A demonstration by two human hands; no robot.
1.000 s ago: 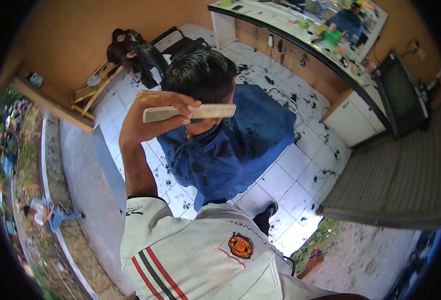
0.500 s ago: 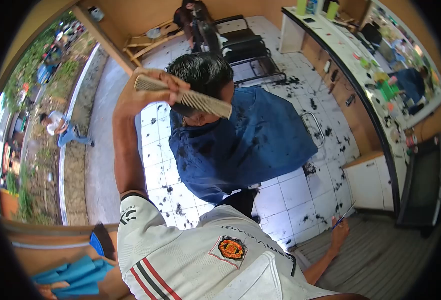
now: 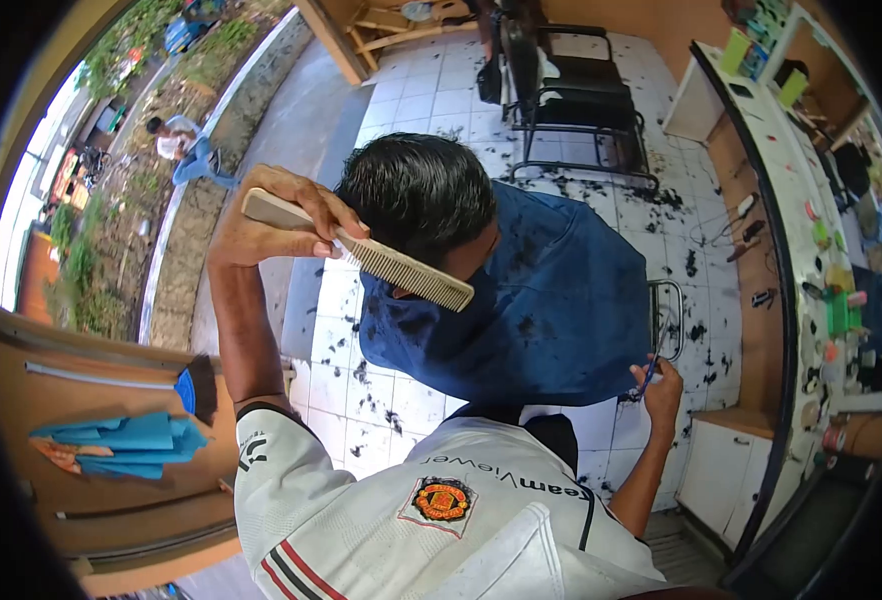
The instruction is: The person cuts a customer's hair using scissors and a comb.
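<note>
My left hand point(image 3: 279, 222), raised beside the seated person's head, is closed around the handle of a pale comb point(image 3: 411, 275). The comb's teeth slant across the side of the dark-haired head point(image 3: 416, 190). My right hand point(image 3: 661, 385) is low on the right, near the edge of the cape, with fingers around a pair of scissors point(image 3: 651, 365) whose blades point upward. A dark blue cape point(image 3: 551, 300) with hair clippings on it covers the seated person.
Cut hair lies over the white tiled floor point(image 3: 366, 445). A black metal-framed chair point(image 3: 581, 110) stands ahead. Along the right runs a cluttered counter point(image 3: 761, 140) with a mirror above and a white cabinet point(image 3: 721, 470). Another person point(image 3: 191, 150) sits outside at left.
The view has shifted, so the room appears moved. My right hand with the scissors has come up and closer to the cape. My left hand still keeps the comb by the head.
</note>
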